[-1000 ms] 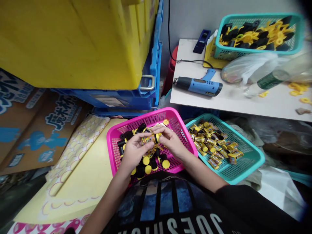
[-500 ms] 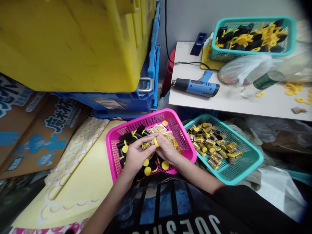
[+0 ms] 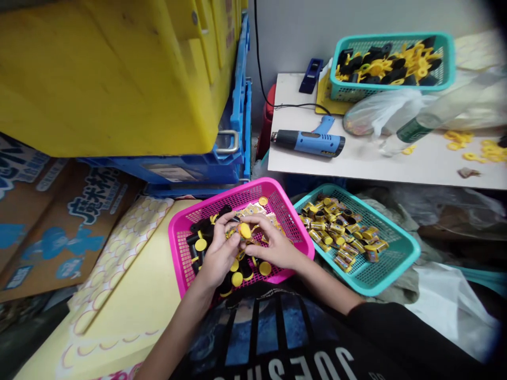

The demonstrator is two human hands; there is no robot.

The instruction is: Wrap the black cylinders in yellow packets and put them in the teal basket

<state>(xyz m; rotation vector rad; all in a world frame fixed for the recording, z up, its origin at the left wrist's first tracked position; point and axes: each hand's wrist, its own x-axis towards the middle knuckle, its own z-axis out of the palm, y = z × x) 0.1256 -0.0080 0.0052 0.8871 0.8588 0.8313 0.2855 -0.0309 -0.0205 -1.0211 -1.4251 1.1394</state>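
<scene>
My left hand point(image 3: 221, 249) and my right hand point(image 3: 273, 248) are together over a pink plastic mesh basket point(image 3: 237, 194). Between their fingertips they hold a small cylinder with a yellow cap point(image 3: 244, 230), its body mostly hidden by my fingers. Below and around my hands, the basket holds several black cylinders with yellow caps point(image 3: 200, 245) and several gold-labelled packets point(image 3: 253, 210). A loose yellow cap point(image 3: 265, 268) lies just beyond my right hand's heel.
To the right, a teal mesh basket point(image 3: 396, 253) holds several labelled gold cylinders. Beyond it, a white table point(image 3: 396, 171) carries a blue heat gun, a plastic bag, a spray bottle, and a teal basket of black and yellow parts. Large yellow and blue crates stand at left.
My hands have moved slightly closer over the basket, and the yellow cap now faces up between my fingers. The whole view has shifted a little to the left.
</scene>
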